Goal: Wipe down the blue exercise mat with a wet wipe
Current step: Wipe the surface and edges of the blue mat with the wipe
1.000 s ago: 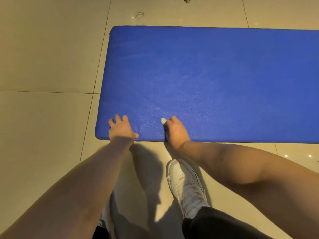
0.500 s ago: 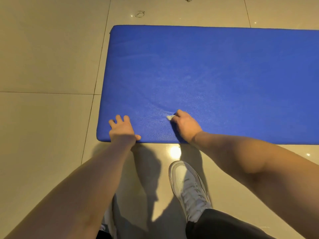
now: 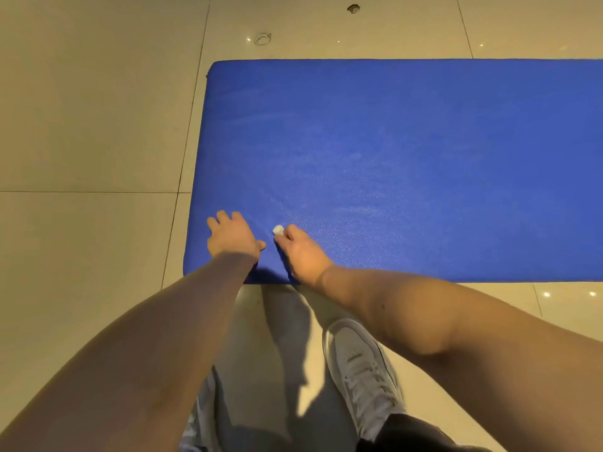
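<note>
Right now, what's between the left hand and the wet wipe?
Nothing: in the head view only a strip of bare blue mat separates the left hand from the wet wipe held by the right hand.

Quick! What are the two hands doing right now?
Left hand: open, fingers spread, resting on the blue exercise mat.
Right hand: closed, gripping a small wadded white wipe against the mat.

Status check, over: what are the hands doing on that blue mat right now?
Left hand flat on mat, near corner. Right hand pinches wipe against mat. White shoe on floor, short of mat.
</note>
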Demonstrator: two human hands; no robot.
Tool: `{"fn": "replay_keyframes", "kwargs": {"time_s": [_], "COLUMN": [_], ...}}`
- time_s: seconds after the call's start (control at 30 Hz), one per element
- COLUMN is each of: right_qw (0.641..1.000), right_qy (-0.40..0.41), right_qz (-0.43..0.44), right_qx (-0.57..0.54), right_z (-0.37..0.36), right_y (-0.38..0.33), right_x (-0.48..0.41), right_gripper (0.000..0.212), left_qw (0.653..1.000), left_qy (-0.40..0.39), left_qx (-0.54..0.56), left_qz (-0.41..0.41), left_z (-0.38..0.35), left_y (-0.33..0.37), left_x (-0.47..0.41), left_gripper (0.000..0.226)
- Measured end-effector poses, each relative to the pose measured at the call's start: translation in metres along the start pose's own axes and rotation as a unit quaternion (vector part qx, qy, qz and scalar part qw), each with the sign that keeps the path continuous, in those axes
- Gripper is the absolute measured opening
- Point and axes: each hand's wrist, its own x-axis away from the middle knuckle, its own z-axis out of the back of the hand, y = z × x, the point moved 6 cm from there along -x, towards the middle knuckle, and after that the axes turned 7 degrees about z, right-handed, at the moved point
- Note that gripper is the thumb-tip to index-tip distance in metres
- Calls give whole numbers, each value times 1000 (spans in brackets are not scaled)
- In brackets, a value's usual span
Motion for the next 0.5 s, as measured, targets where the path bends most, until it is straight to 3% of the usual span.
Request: {"fn": "replay_keyframes", "kwargs": {"time_s": [0.1,0.17,0.33,0.5], "right_qw": [998,997,967,950], "right_qy": [-21,6,107,154], "right_qz": [32,12,-220,-271], "right_qx": [48,75,74,21], "right_z": [16,37,88,80], "right_y": [13,40,129,124], "right_x": [0,4,15,7], "right_gripper": [38,43,33,34], "left_qw": [998,996,994,995], "left_qy": [-11,-45,-64,-62], "left_qx": [-14,-23,-54,-55], "left_qz": [-61,-69,-71,-53], "left_z": [-6,-12,-10,-9], "left_y": [9,9,6,11], "left_x": [-10,-15,-19,-21], "left_gripper": [95,106,107,109]}}
